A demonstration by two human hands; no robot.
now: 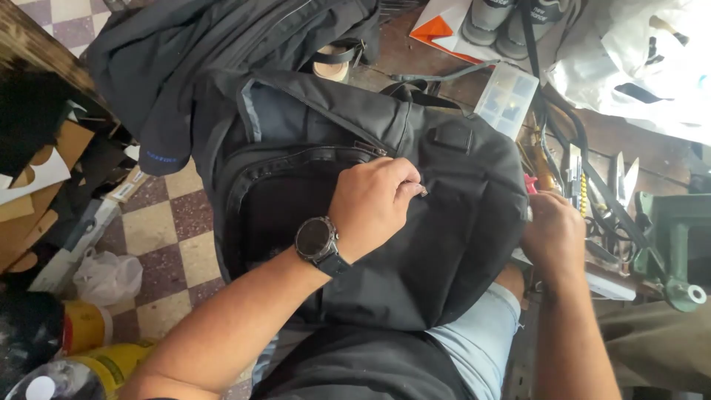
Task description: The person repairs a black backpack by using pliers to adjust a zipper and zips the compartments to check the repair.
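Black backpack [415,222] sits on the person's lap. Left hand [374,204], wearing a watch [317,238], is pinched tight on the zipper pull [422,190]. Right hand [552,233] grips the bag's edge beside the cluttered workbench [629,141], fingers curled closed.

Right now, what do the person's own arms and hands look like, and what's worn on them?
Both forearms are bare, no gloves or sleeves in view. The left hand has a dark round-faced wristwatch on a black strap. The right hand shows nothing worn.
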